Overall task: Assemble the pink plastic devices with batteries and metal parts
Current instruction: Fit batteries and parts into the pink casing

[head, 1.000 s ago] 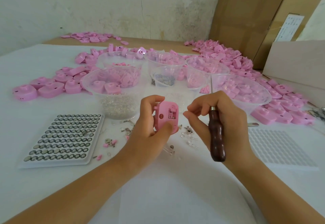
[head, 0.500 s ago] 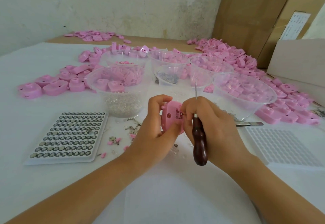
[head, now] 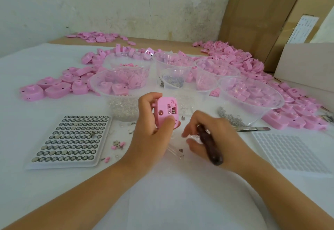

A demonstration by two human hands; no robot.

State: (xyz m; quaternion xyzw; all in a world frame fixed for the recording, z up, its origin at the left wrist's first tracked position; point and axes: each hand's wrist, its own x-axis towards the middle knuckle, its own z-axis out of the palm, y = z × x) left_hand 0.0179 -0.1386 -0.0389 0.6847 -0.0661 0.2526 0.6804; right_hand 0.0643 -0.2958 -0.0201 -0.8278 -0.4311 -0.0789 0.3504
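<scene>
My left hand (head: pixel 151 130) grips a pink plastic device (head: pixel 167 111) upright above the table, its open compartment with small metal parts facing me. My right hand (head: pixel 215 136) is lower and to the right, near the table, with a brown wooden-handled tool (head: pixel 209 146) held in its palm; its fingers reach down toward small loose metal parts (head: pixel 180 151) on the white cloth. A white tray of button batteries (head: pixel 70 139) lies to the left.
Several clear plastic bowls (head: pixel 253 110) with pink parts and metal bits stand behind my hands. Piles of pink devices (head: pixel 54 87) spread left and right. Tweezers (head: pixel 253 129) and an empty white tray (head: pixel 292 150) lie at right. Cardboard boxes (head: pixel 262 18) stand at the back right.
My right hand has moved away from the pink device, down toward the loose parts on the table, tool still in the palm. The left hand keeps holding the device.
</scene>
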